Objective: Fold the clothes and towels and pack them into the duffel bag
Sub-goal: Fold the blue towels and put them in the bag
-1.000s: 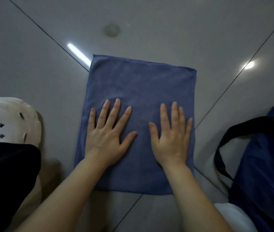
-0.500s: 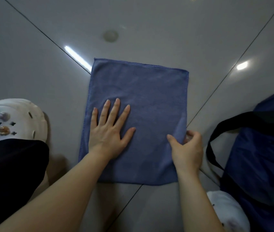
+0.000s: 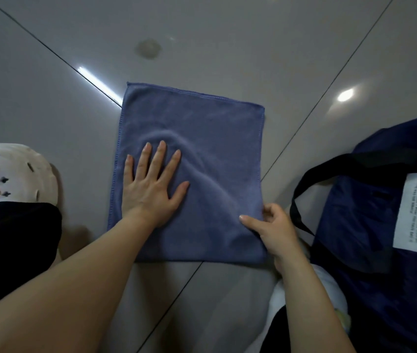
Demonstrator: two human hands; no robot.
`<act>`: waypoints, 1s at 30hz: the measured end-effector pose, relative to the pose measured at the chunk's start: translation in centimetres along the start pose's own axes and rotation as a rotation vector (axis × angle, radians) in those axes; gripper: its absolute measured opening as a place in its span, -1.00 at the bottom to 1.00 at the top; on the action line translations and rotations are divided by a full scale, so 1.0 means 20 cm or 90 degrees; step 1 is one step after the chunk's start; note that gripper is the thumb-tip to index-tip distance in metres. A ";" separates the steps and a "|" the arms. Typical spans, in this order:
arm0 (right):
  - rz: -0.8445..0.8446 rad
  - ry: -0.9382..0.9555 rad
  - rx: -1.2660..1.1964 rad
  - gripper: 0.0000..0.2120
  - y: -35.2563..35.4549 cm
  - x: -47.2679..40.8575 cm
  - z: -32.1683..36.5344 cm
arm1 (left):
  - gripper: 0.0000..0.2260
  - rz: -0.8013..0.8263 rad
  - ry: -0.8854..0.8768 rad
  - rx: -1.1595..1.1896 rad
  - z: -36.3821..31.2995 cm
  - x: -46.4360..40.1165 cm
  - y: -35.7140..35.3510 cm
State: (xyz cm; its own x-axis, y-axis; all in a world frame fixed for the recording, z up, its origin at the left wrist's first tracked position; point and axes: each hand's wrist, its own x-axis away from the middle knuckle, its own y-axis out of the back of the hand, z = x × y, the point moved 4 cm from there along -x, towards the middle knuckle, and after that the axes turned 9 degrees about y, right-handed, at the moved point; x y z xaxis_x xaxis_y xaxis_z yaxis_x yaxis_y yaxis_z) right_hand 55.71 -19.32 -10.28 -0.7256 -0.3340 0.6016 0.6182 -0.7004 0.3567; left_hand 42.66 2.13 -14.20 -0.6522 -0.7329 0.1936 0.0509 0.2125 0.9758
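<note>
2 hands work on a folded blue towel [image 3: 192, 174] that lies flat on the glossy tiled floor [image 3: 227, 34], across a dark grout line. The left hand [image 3: 151, 189] rests palm down on the towel's left half, fingers straight and spread, with a soft ridge of cloth curving away from its fingertips. The right hand [image 3: 275, 230] pinches the towel's right edge near the near-right corner, thumb on top and fingers curled beneath. A navy duffel bag [image 3: 370, 212] with a black strap and white label sits on the floor just right of the towel. A pale clog [image 3: 16, 171] stands to the left.
</note>
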 end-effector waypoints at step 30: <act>-0.085 0.510 0.673 -0.38 -0.31 0.12 -0.08 | -0.35 0.013 -0.227 0.066 0.13 0.50 -0.01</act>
State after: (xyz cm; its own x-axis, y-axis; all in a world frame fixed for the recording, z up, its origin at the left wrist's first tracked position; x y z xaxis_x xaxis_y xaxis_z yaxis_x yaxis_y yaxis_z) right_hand 49.61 -16.72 -12.24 -0.5496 -0.8328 0.0656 0.2006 -0.0554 0.9781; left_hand 34.10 -3.62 -12.75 -0.8750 -0.4610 0.1475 0.0011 0.3029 0.9530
